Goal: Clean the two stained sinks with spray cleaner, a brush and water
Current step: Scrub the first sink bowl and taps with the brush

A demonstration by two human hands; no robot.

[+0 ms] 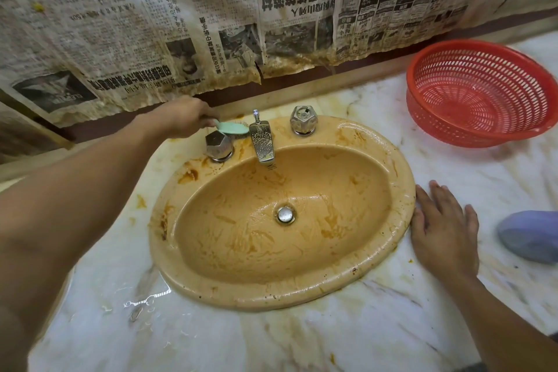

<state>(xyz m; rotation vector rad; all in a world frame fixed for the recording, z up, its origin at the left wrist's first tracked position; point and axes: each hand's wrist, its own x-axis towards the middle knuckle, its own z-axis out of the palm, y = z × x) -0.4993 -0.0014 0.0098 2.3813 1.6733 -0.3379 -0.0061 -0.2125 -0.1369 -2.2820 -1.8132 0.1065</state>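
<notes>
Both arms extended.
Left hand [181, 118] grips pale green plastic brush [232, 128]; right hand [444, 229] flat, fingers spread.

red plastic basket [483, 90]: slotted, sits on the tabletop [377, 335] back right, near the wall | tabletop: white marble, grey veins, yellow-brown stains here and there | old newspaper [211, 9]: sheets covering the wall behind, bottom edges torn and browned | bluish-purple lump [531, 235]: right edge, cut off, can't tell what it is
</notes>
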